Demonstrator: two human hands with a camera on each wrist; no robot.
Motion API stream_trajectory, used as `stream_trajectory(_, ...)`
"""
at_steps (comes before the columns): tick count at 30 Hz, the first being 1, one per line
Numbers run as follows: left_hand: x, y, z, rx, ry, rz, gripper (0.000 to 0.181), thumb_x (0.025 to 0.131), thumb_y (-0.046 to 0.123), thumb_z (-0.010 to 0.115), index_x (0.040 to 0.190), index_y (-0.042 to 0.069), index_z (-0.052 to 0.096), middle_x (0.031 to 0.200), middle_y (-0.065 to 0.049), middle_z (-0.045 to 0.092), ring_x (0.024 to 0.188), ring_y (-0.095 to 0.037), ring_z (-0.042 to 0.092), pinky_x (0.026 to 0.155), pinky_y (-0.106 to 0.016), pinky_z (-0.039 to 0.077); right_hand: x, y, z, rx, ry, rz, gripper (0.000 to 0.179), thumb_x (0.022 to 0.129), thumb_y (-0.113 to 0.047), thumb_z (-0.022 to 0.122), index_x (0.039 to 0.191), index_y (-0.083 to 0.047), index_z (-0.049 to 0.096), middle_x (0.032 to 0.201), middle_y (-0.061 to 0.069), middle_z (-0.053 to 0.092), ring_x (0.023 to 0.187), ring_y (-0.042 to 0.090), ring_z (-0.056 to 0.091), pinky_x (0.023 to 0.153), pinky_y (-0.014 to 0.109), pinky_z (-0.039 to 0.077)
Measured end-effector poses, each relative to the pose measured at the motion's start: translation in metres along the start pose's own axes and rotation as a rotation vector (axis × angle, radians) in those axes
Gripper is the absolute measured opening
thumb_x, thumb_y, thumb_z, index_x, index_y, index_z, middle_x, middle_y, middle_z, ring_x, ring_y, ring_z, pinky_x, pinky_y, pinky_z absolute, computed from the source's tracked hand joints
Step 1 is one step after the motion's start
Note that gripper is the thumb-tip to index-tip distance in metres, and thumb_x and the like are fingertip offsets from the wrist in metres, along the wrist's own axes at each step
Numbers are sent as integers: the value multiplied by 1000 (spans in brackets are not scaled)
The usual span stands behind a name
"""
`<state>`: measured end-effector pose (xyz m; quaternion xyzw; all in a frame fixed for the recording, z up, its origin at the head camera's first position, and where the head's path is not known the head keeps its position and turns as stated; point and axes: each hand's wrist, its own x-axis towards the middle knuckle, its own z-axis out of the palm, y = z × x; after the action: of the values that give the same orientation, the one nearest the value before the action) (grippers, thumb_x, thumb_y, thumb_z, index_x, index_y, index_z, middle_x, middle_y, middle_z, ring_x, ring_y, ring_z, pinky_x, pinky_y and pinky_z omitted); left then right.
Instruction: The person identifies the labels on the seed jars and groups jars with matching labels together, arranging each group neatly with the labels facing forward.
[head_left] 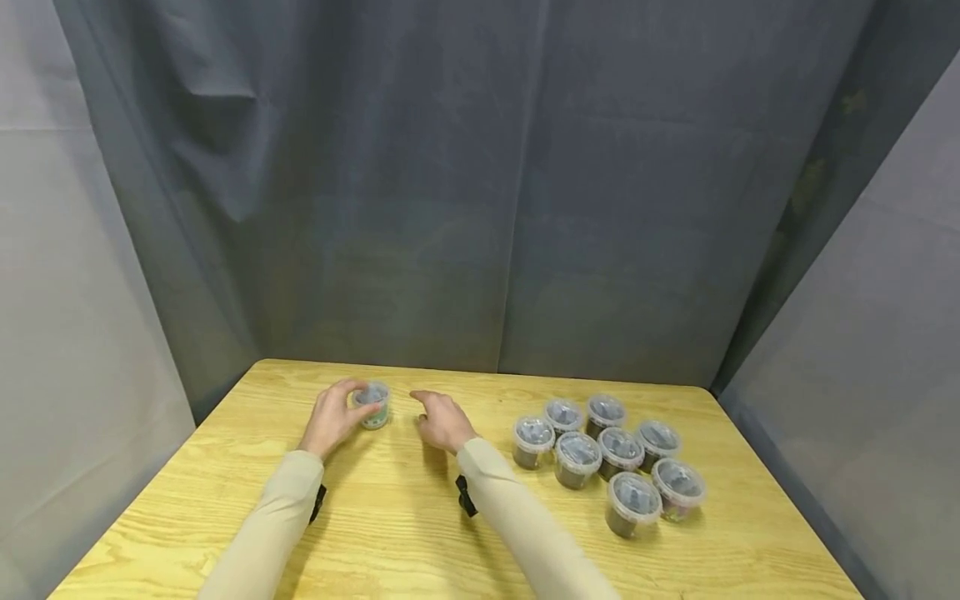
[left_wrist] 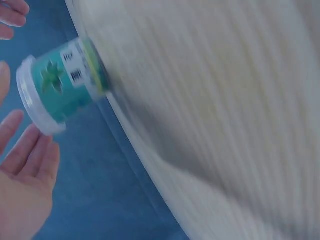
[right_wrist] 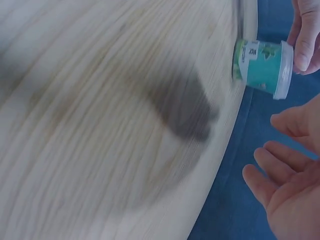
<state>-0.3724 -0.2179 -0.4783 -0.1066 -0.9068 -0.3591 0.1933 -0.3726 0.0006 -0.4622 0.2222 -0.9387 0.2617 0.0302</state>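
Note:
My left hand (head_left: 335, 417) holds a small plastic tub (head_left: 376, 414) at its lid, with the thumb on the near side and the fingers on the far side. The tub stands upright near the back left of the table. Its label is green with a leaf picture, and the wide, pale lid (left_wrist: 36, 97) shows in the left wrist view. My right hand (head_left: 444, 423) hovers to the right of the tub, apart from it, palm turned toward it. Its fingers (right_wrist: 277, 162) are spread and loosely bent, with nothing between them.
Several similar lidded tubs (head_left: 578, 450) with dark sides stand grouped on the right part of the wooden table (head_left: 390, 533). A dark grey curtain (head_left: 420, 208) hangs behind the table's back edge. Pale grey panels (head_left: 862, 333) flank both sides.

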Motion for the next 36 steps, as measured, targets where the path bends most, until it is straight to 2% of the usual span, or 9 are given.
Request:
stream_trajectory(6,-3,14,9,19,54,24,37,90,26,73,116,0,69,117,-18,68,110,-36,63,96,-52,51,-11,11,-19,-16,30,-15,42,96,-4,56,137,-9,57,139,7,58,129,26,54,104,42,49)
stream_trajectory(10,-2,17,9,45,103,32,33,89,23,74,112,1,70,115,-19,69,108,-35,63,96,-52,51,-16,18,-32,-1,45,-25,39,95,-7,58,134,-7,59,139,11,57,131,29,52,107,45,46)
stream_trajectory(14,0,15,9,80,111,49,32,87,21,75,111,0,70,114,-19,69,107,-36,64,96,-52,51,-25,27,-42,-2,54,-30,38,94,-8,59,132,-6,60,139,12,57,131,31,51,109,45,44)
stream_trajectory(17,0,14,9,85,90,52,33,86,20,76,112,0,70,114,-19,69,108,-37,64,95,-52,51,-31,32,-47,2,58,-31,37,93,-7,60,130,-4,61,136,12,60,129,31,54,107,46,45)
stream_trajectory(21,1,13,10,86,24,37,30,87,22,76,108,1,72,112,-18,70,107,-37,64,95,-53,51,-37,36,-54,31,65,-19,36,94,-8,61,129,-4,62,133,12,62,125,32,57,106,46,47)
stream_trajectory(28,2,10,4,97,-68,-3,13,89,22,73,93,10,72,116,-16,69,108,-36,64,89,-52,54,-43,41,-61,45,79,-4,31,94,-10,62,125,-6,65,130,13,64,124,32,58,104,47,48)
stream_trajectory(34,4,10,-1,116,-102,-12,9,90,21,72,90,12,71,118,-17,68,104,-33,65,86,-50,54,-46,45,-65,45,94,-6,29,93,-9,63,121,-4,67,128,14,65,123,33,58,103,48,48)
stream_trajectory(36,4,11,-1,109,-104,-22,10,90,20,73,90,11,71,119,-17,68,99,-31,66,82,-48,55,-47,46,-67,48,94,-4,28,93,-10,62,121,-5,67,128,14,65,122,34,59,103,48,48)
